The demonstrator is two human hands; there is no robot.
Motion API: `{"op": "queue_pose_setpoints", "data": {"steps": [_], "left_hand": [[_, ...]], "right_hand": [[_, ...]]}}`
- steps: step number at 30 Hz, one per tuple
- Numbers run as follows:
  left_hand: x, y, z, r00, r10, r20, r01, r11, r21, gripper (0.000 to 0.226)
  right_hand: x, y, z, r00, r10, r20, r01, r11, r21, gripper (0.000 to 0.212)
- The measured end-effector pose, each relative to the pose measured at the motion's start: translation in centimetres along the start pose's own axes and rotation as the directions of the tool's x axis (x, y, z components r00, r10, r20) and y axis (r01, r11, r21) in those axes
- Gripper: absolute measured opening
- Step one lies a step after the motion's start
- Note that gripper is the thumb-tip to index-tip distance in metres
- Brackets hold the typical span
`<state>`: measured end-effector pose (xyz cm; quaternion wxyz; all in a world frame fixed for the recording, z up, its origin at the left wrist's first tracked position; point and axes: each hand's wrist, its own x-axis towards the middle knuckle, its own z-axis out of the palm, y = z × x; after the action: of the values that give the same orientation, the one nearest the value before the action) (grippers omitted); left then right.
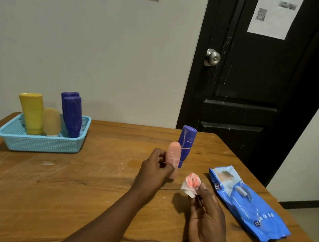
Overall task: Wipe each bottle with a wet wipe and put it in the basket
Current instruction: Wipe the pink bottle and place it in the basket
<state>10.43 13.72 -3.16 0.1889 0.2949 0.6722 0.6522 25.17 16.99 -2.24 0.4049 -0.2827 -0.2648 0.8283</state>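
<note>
My left hand (155, 168) grips a small pink bottle (173, 154) upright above the wooden table (60, 188). Just right of it, my right hand (206, 210) pinches a crumpled white wet wipe (191, 183) stained pink; the wipe is a little apart from the bottle. A purple bottle (186, 142) stands on the table right behind the pink one. At the far left, a light blue basket (42, 142) holds a yellow bottle (31, 113), a small tan bottle (51, 122) and two purple bottles (71, 115).
A blue wet wipe pack (248, 204) lies flat on the table at the right, near its edge. A pale wall and a black door (254, 83) stand behind the table.
</note>
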Motion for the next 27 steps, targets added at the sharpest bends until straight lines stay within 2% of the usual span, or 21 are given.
{"op": "queue_pose_setpoints", "data": {"steps": [3,7,11,13,16,18,21,24,27], "left_hand": [[-2.2,1.5,-2.2,0.996,-0.086,0.038,0.092,0.973,-0.211,0.027],[-5.6,2.6,-6.1,0.989,-0.117,0.085,0.142,0.906,-0.398,0.037],[-7.8,2.1,-9.3,0.986,-0.125,0.111,0.167,0.799,-0.577,0.05],[-8.3,1.8,-10.4,0.99,-0.085,0.113,0.137,0.77,-0.624,0.049],[-8.5,1.6,-11.6,0.994,-0.041,0.102,0.1,0.736,-0.67,0.047],[-8.2,1.4,-12.3,0.996,-0.031,0.087,0.082,0.729,-0.679,0.046],[-7.9,1.3,-12.7,0.997,-0.019,0.073,0.062,0.754,-0.655,0.045],[-7.6,1.0,-12.6,0.998,-0.019,0.065,0.055,0.782,-0.621,0.043],[-7.6,0.9,-12.6,0.998,-0.018,0.061,0.05,0.813,-0.58,0.045]], "right_hand": [[0.1,0.1,-0.1,0.998,-0.036,0.053,0.042,0.99,-0.134,0.026],[-1.0,0.5,1.0,0.982,-0.118,0.149,0.161,0.935,-0.316,0.019],[-2.1,1.0,3.2,0.93,-0.185,0.318,0.319,0.836,-0.446,0.032],[-2.6,1.3,4.5,0.891,-0.214,0.4,0.422,0.717,-0.555,0.023],[-3.1,2.1,6.5,0.8,-0.269,0.537,0.579,0.581,-0.572,0.014],[-3.4,2.6,8.0,0.731,-0.317,0.604,0.675,0.459,-0.577,0.014],[-3.4,3.0,10.0,0.589,-0.388,0.709,0.806,0.21,-0.553,0.022],[-3.3,3.3,11.7,0.44,-0.428,0.789,0.873,-0.003,-0.488,0.026],[-3.2,3.8,12.8,0.372,-0.409,0.834,0.888,-0.106,-0.448,0.025]]}}
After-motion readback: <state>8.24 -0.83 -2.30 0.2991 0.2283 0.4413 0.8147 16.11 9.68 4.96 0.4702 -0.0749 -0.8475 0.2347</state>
